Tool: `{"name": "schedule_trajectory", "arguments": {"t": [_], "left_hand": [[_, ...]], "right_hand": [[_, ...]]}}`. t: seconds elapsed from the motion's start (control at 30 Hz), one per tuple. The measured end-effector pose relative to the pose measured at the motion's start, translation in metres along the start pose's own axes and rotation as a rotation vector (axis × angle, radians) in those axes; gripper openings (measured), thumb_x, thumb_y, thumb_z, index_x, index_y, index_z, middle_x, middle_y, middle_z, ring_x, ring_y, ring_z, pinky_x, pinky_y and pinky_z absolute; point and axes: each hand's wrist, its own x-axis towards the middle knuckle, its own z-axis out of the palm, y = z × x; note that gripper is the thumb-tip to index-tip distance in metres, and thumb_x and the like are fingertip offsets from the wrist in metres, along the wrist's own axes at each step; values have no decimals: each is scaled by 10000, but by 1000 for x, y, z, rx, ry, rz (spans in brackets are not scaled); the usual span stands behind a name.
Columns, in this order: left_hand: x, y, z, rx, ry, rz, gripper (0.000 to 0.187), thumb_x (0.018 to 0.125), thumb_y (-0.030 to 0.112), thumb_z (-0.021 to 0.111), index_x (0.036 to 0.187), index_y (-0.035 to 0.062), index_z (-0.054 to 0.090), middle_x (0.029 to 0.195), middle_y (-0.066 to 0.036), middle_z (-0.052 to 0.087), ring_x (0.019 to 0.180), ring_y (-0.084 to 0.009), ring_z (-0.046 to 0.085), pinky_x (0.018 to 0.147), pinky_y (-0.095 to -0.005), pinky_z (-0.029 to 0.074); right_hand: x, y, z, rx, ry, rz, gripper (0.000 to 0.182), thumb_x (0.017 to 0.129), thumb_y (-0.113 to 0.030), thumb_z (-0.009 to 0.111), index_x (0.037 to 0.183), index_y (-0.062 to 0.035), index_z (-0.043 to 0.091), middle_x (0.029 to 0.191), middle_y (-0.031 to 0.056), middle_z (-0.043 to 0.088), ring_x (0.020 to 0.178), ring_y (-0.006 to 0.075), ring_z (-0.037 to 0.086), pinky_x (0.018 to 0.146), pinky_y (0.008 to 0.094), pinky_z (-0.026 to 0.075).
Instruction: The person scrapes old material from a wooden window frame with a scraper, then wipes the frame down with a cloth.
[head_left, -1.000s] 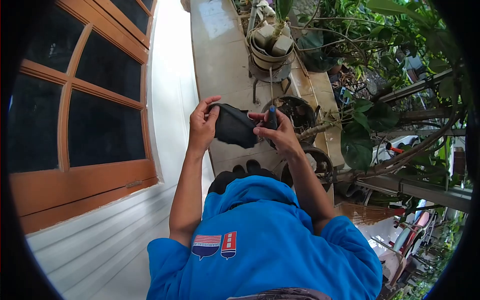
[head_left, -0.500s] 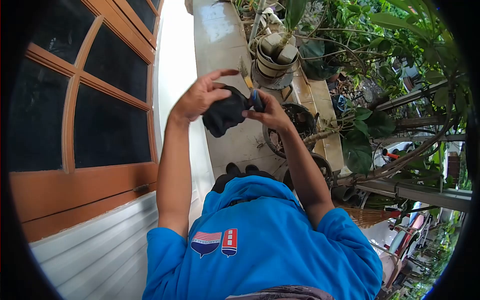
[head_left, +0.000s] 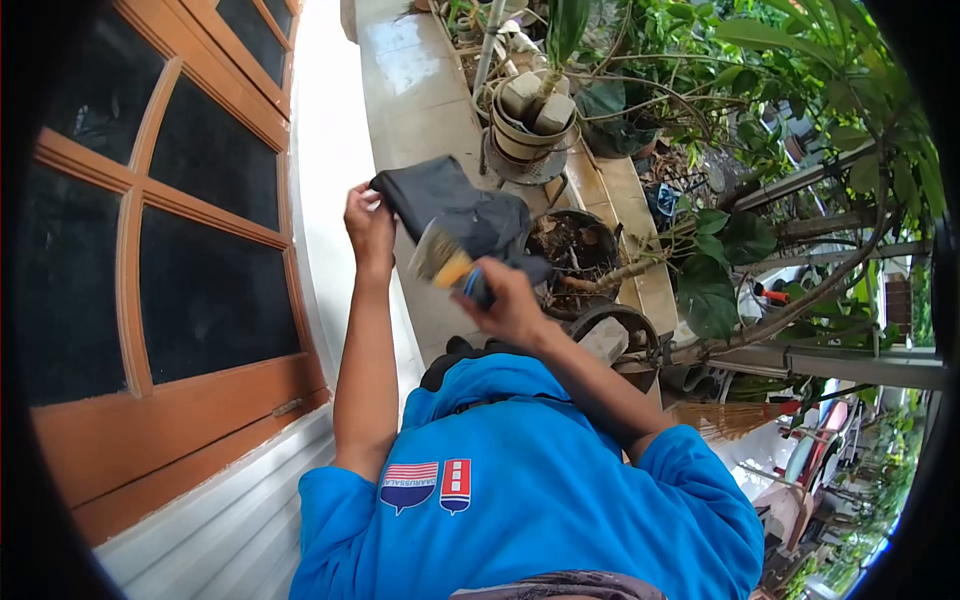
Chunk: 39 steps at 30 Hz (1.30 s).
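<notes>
A black bag (head_left: 455, 205), which looks like thin plastic, hangs unfolded in front of me. My left hand (head_left: 370, 225) pinches its upper left corner between thumb and fingers. In my right hand (head_left: 508, 305) is a small trowel (head_left: 440, 262) with a greyish blade, a yellow neck and a blue-and-black handle. Its blade points up and left, over the lower part of the bag, and is smeared by motion. Part of the bag passes behind the trowel and my right hand.
Right of the bag stands a soil-filled pot (head_left: 575, 240) with a thick stem. A potted plant with stones (head_left: 525, 130) sits on a stand farther ahead. A wooden window frame (head_left: 140, 190) and white wall are on the left. Dense foliage (head_left: 740, 240) and railings fill the right.
The black bag has gone from bunched up to spread out and hanging. My left hand has shifted left to its corner. My right hand has come lower with the trowel, its blade now tilted left.
</notes>
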Motion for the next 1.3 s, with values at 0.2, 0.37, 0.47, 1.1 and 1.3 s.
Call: {"name": "schedule_trajectory", "arguments": {"t": [0.2,0.37,0.47,1.1,1.3], "left_hand": [[-27,-6,-20,-737,-558,-281,556,1020,417,426,1335,-31,521,1277,-159,634,1090,-297,648,1000,-447,522],[-22,-8,-42,442,-612,531,390,1014,237,513,1311,-15,532,1260,-157,647,1103,-288,649,1000,-416,523],[-35,2,-44,212,-637,491,369,1017,198,517,1315,-19,521,1258,-163,645,1114,-281,645,1004,-403,523],[-55,-64,-60,-818,-637,-906,553,984,423,398,1274,-1,603,1263,-204,650,1140,-359,647,1023,-532,493],[-78,-75,-35,-411,-599,-1091,539,944,402,378,1268,56,633,1245,-170,670,1100,-359,664,984,-594,485]], "right_hand": [[-22,8,8,108,-42,248,244,831,-111,747,1012,-23,609,794,161,632,704,345,643,633,385,503],[-10,37,-6,272,252,349,142,886,-89,700,990,-19,633,856,78,711,680,93,595,640,258,494],[-9,38,-11,300,233,373,164,875,-74,705,1000,-15,617,938,69,720,707,87,597,651,250,489],[1,19,-87,-160,-38,81,285,785,-133,796,936,-3,591,796,142,635,736,321,614,673,354,491],[3,18,-121,-197,-118,302,364,741,-154,820,935,-3,553,809,181,602,753,374,586,685,397,472]]}}
